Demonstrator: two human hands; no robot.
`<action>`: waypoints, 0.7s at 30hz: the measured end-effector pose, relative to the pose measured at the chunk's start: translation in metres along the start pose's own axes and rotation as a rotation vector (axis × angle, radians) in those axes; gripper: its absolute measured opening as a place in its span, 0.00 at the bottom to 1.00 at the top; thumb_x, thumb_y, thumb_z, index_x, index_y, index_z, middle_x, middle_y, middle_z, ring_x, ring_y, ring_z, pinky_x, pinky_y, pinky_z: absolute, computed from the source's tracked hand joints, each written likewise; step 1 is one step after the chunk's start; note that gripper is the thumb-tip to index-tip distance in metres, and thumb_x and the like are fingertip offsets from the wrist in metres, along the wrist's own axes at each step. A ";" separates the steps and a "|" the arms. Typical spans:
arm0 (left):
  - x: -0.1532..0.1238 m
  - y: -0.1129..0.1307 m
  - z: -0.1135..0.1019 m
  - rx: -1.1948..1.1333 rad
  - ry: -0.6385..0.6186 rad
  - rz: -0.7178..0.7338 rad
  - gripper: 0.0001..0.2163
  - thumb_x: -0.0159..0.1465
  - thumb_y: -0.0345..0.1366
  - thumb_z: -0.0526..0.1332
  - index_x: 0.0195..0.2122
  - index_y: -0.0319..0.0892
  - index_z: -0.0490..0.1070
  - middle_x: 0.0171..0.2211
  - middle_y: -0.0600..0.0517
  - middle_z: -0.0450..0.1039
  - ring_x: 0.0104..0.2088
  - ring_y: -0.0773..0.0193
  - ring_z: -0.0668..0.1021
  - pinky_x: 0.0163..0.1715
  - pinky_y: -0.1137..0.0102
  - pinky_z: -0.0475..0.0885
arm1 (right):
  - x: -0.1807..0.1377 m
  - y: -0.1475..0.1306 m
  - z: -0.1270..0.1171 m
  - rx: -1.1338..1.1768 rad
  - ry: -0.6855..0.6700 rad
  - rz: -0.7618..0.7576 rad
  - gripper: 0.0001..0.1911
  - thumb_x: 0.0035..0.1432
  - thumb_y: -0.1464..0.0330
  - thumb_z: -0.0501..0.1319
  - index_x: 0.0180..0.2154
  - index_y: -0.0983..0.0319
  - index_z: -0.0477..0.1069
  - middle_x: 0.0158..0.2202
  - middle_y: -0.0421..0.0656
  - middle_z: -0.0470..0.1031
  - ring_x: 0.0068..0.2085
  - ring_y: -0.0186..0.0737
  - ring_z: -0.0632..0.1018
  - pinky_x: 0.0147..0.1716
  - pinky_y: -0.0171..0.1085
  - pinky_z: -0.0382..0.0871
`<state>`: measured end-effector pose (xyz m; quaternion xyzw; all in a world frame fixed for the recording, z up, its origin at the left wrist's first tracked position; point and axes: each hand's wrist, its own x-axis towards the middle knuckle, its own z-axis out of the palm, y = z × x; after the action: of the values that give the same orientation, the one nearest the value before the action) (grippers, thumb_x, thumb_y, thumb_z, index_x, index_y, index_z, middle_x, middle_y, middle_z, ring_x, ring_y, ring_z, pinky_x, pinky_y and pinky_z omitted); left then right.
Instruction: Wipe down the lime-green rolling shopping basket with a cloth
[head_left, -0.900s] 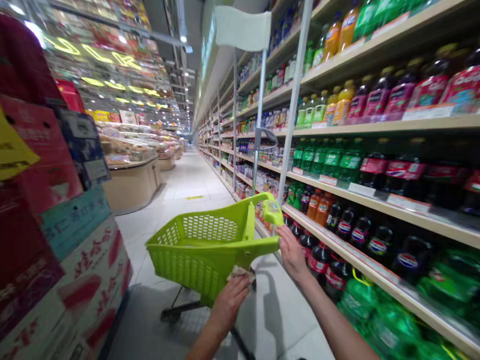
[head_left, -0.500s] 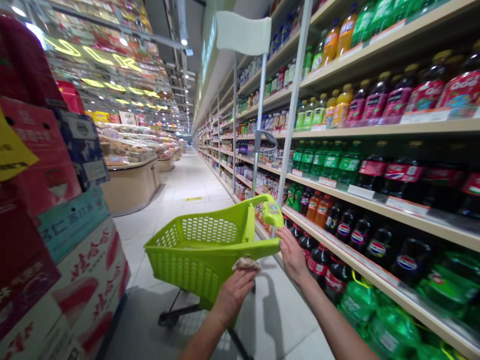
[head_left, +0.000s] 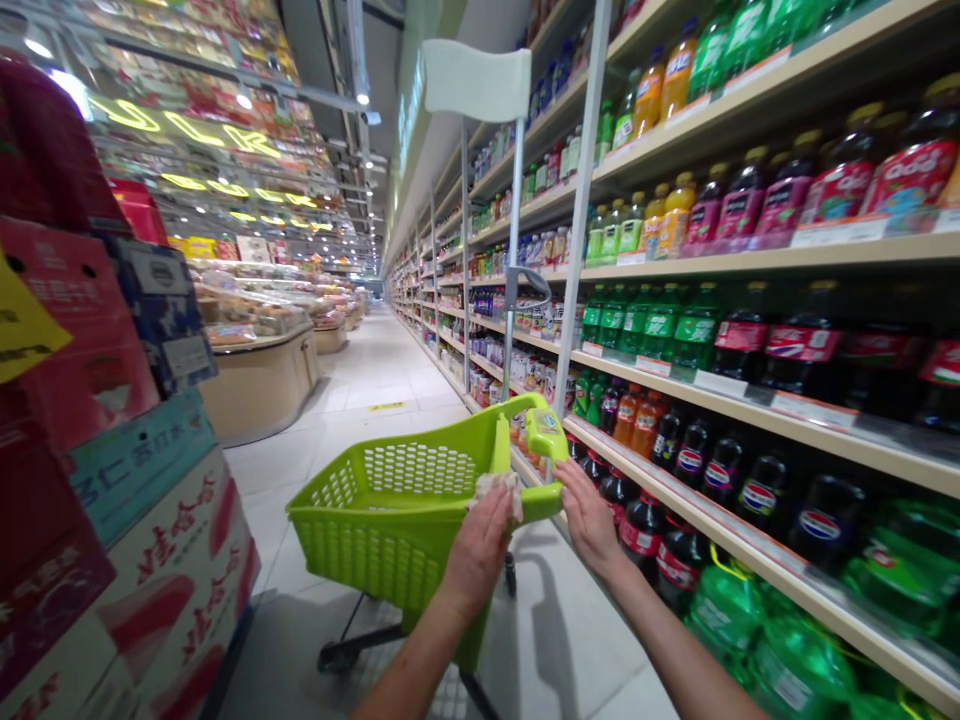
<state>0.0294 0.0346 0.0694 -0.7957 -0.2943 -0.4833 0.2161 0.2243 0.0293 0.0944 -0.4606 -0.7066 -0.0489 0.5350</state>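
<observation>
A lime-green shopping cart point(head_left: 390, 500) stands in a supermarket aisle in front of me, its basket bare of goods. My left hand point(head_left: 480, 548) presses a small crumpled cloth point(head_left: 496, 488) against the cart's near rim, fingers closed over it. My right hand point(head_left: 589, 515) rests against the cart's rear rim just below the green handle point(head_left: 546, 432), fingers together and stretched along the plastic.
Shelves of soft-drink bottles point(head_left: 750, 350) run along the right side. Stacked red cartons point(head_left: 112, 500) stand close on the left. A curved display counter point(head_left: 259, 370) sits further up on the left. The tiled aisle floor point(head_left: 382, 370) stretches ahead.
My left hand has risen with the cloth from the cart's lower back side up onto the top rim. The right hand has stayed at the rim near the handle.
</observation>
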 end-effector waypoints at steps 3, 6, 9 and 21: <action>0.002 -0.001 0.006 -0.016 0.027 -0.062 0.20 0.63 0.28 0.48 0.57 0.39 0.55 0.46 0.42 0.69 0.51 0.62 0.69 0.48 0.64 0.68 | 0.001 0.002 0.002 0.006 0.021 0.002 0.17 0.59 0.65 0.47 0.44 0.60 0.70 0.50 0.46 0.69 0.56 0.42 0.64 0.55 0.49 0.58; 0.008 -0.001 0.002 -0.003 0.040 -0.060 0.16 0.62 0.27 0.49 0.52 0.40 0.62 0.48 0.43 0.69 0.54 0.60 0.65 0.50 0.61 0.66 | 0.001 0.004 0.003 0.012 0.027 -0.001 0.17 0.59 0.66 0.47 0.44 0.60 0.70 0.50 0.46 0.69 0.55 0.42 0.64 0.55 0.49 0.58; -0.001 0.001 0.001 0.028 -0.012 0.023 0.15 0.62 0.27 0.50 0.49 0.41 0.65 0.52 0.45 0.66 0.59 0.56 0.57 0.54 0.54 0.58 | 0.001 0.003 0.003 0.011 0.029 -0.006 0.17 0.59 0.65 0.46 0.43 0.61 0.70 0.49 0.47 0.69 0.55 0.42 0.64 0.55 0.49 0.58; -0.062 -0.007 -0.024 0.111 -0.134 0.084 0.17 0.63 0.27 0.47 0.52 0.43 0.62 0.51 0.48 0.67 0.59 0.61 0.58 0.53 0.61 0.62 | 0.001 0.001 0.003 -0.004 0.032 0.007 0.17 0.59 0.65 0.46 0.43 0.62 0.70 0.49 0.48 0.69 0.56 0.42 0.64 0.55 0.49 0.57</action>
<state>-0.0132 0.0084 0.0246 -0.8247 -0.3007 -0.4024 0.2599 0.2229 0.0320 0.0930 -0.4633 -0.6963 -0.0555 0.5454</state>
